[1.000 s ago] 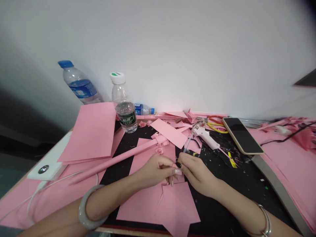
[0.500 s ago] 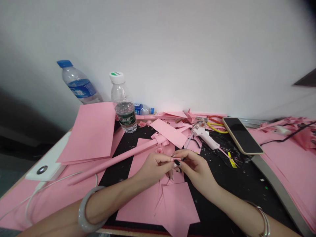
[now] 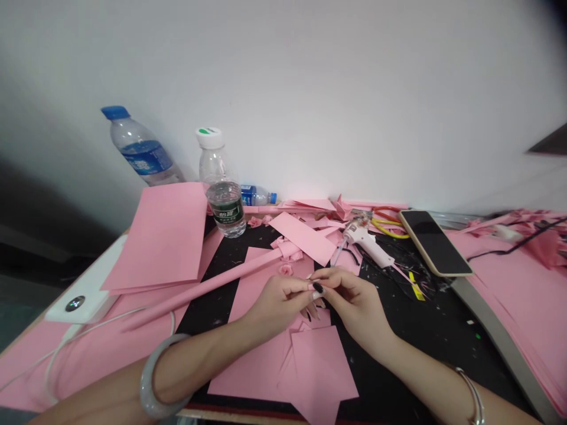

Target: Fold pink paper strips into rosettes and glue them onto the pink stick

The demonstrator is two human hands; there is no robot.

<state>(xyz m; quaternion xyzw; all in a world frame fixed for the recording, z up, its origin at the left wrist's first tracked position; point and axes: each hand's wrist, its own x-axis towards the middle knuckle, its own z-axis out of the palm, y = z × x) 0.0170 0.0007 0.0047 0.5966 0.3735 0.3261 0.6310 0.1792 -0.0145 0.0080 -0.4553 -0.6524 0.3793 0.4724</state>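
Observation:
My left hand (image 3: pixel 283 298) and my right hand (image 3: pixel 354 298) meet over the middle of the table, fingertips pinched together on a small piece of pink paper (image 3: pixel 311 287). Most of that piece is hidden by the fingers. Just behind them lies a small pink paper rose (image 3: pixel 286 270). Under my hands is a pink paper sheet (image 3: pixel 252 366), with a pointed pink cut-out (image 3: pixel 323 366) on its near part. A long rolled pink paper tube (image 3: pixel 212 284) runs from the left up to folded pink pieces behind my hands.
A white glue gun (image 3: pixel 370 245) and a phone (image 3: pixel 436 243) lie at the back right. One water bottle (image 3: pixel 225 203) stands at the back left; another bottle (image 3: pixel 142 150) leans by the wall. Pink sheets (image 3: pixel 159 236) cover a white box (image 3: pixel 80 304). More pink paper (image 3: pixel 522 295) is stacked right.
My fingers have shifted slightly around the small paper piece, and the left hand's lower fingers have moved a little right. My right forearm has moved slightly; the things on the table stay put.

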